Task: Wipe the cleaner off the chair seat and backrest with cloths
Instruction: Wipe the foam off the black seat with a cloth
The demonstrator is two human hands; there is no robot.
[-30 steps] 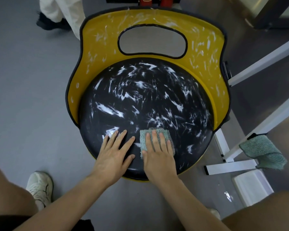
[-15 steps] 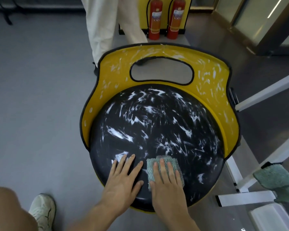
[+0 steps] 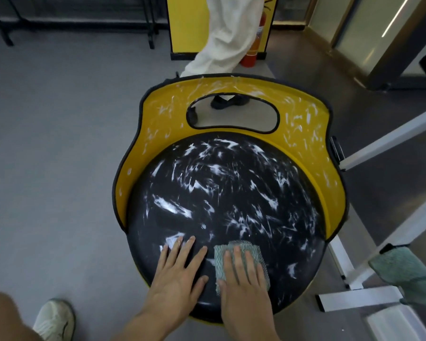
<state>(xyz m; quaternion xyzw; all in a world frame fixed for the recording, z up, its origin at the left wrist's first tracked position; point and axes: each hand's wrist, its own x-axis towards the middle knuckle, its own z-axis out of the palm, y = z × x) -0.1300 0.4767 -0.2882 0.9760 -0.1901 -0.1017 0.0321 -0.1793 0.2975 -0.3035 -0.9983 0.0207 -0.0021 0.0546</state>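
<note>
Head view: the black round chair seat [image 3: 231, 193] fills the middle of the frame, streaked all over with white cleaner [image 3: 169, 205]. The yellow backrest [image 3: 158, 114] curves round the far side of the seat and is also flecked with white.

At the near edge of the seat lie 2 hands. The left hand [image 3: 180, 274] rests flat on the seat, bare, its fingers straight and spread, holding nothing. Just right of it, the right hand [image 3: 244, 284] presses a green mesh cloth [image 3: 219, 260] flat onto the seat with straight fingers; the cloth shows past the fingertips and on both sides.

Right of the seat stands a white metal frame [image 3: 354, 296], with a 2nd green cloth [image 3: 403, 269] draped over it. Beyond the backrest, another person's white trousers [image 3: 226, 38] partly hide a red fire extinguisher [image 3: 253, 50]. A pale shoe [image 3: 54, 318] sits on the grey floor near-left of the seat.
</note>
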